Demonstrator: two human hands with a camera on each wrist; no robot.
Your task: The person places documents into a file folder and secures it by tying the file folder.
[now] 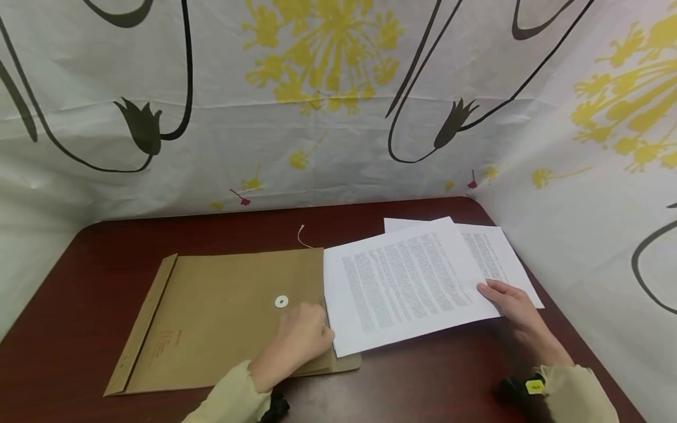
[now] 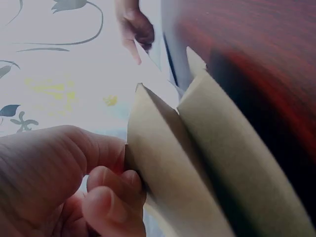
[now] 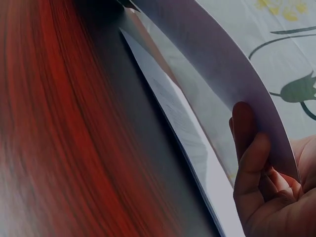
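Observation:
A brown paper document envelope [image 1: 227, 317] with a white round button [image 1: 281, 301] lies on the table. My left hand [image 1: 298, 338] pinches the edge of its mouth between thumb and curled fingers; in the left wrist view the envelope's layers [image 2: 168, 158] stand apart there. A printed sheet [image 1: 402, 282] has its left edge right at the mouth. My right hand [image 1: 510, 302] holds that sheet by its right end, thumb on top and fingers beneath. Seen from the right wrist, the sheet [image 3: 212, 59] bows upward above the table.
More printed paper [image 1: 508, 252] lies partly under the held sheet, near the table's right edge. A thin string [image 1: 301, 235] sticks out at the envelope's far side. Patterned white cloth [image 1: 338, 153] hangs behind and beside the dark red table [image 1: 423, 376].

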